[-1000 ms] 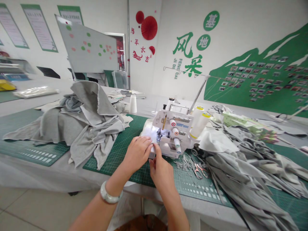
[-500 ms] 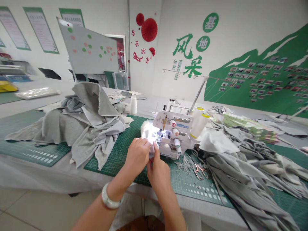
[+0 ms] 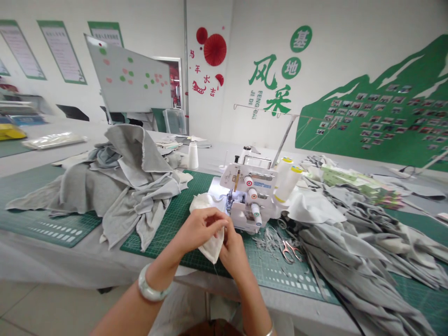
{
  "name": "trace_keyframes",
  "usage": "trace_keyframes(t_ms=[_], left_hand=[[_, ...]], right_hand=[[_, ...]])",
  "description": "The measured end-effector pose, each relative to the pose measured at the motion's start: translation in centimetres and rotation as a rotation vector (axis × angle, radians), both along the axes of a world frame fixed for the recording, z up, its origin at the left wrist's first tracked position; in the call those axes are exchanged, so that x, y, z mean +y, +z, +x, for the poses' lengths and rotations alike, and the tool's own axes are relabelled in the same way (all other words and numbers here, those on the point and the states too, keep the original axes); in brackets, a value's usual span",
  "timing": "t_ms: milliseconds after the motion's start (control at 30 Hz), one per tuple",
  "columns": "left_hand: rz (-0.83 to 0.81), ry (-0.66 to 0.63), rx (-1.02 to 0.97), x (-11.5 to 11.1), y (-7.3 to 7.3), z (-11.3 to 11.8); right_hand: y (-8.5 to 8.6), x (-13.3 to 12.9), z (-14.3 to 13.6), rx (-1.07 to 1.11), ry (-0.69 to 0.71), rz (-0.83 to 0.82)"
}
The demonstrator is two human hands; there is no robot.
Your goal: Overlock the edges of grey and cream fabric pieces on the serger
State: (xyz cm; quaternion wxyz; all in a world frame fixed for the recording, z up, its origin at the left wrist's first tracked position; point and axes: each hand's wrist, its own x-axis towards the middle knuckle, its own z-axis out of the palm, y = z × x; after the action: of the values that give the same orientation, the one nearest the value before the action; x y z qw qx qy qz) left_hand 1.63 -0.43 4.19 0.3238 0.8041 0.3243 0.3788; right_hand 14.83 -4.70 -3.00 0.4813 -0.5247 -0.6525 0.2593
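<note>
A white piece of fabric point(image 3: 213, 245) hangs between my hands, its pointed corner down and a thin thread trailing from it. My left hand point(image 3: 199, 228), with a pale bangle on the wrist, pinches the fabric's upper edge. Fingers closed, my right hand point(image 3: 231, 245) grips the same edge from the other side. Just beyond them stands a white overlock sewing machine point(image 3: 250, 193), its lamp lit over the needle area. Part of the fabric lies to the left of the machine's presser foot; the fingertips are partly hidden.
Copper-handled scissors point(image 3: 291, 252) and thread scraps point(image 3: 268, 240) lie right of the machine on the green cutting mat point(image 3: 276, 275). Grey fabric is heaped at left point(image 3: 101, 186) and right point(image 3: 350, 252). A white thread cone point(image 3: 192, 156) stands behind.
Both hands have drawn back from the needle area toward me, bringing the white fabric out. Its pointed corner now shows below my fingers. The view has tilted slightly.
</note>
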Motion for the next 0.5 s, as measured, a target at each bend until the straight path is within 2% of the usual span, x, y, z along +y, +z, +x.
trace_keyframes(t_ms=[33,100,167,200,233,367,500], left_hand=[[-0.044,0.009,-0.076,0.7,0.5,-0.3],[-0.069,0.124,-0.248,2.8,1.6,-0.7],[-0.144,0.258,-0.431,5.8,2.5,-0.6],[-0.234,0.288,-0.474,7.4,2.8,-0.3],[-0.378,0.277,-0.469,9.0,3.1,0.2],[-0.623,0.127,-0.342,14.4,3.6,2.8],[-0.755,-0.075,-0.277,16.6,3.6,5.1]], right_hand=[[-0.2,0.1,0.0,0.024,0.013,0.002],[-0.5,0.2,0.0,0.061,0.020,0.010],[-0.9,0.4,-0.1,0.091,0.013,0.021],[-1.1,0.4,-0.2,0.103,0.006,0.024],[-1.2,0.5,-0.2,0.110,-0.002,0.024],[-1.6,0.5,-0.5,0.106,-0.028,0.028],[-1.6,0.4,-0.5,0.065,-0.037,0.043]])
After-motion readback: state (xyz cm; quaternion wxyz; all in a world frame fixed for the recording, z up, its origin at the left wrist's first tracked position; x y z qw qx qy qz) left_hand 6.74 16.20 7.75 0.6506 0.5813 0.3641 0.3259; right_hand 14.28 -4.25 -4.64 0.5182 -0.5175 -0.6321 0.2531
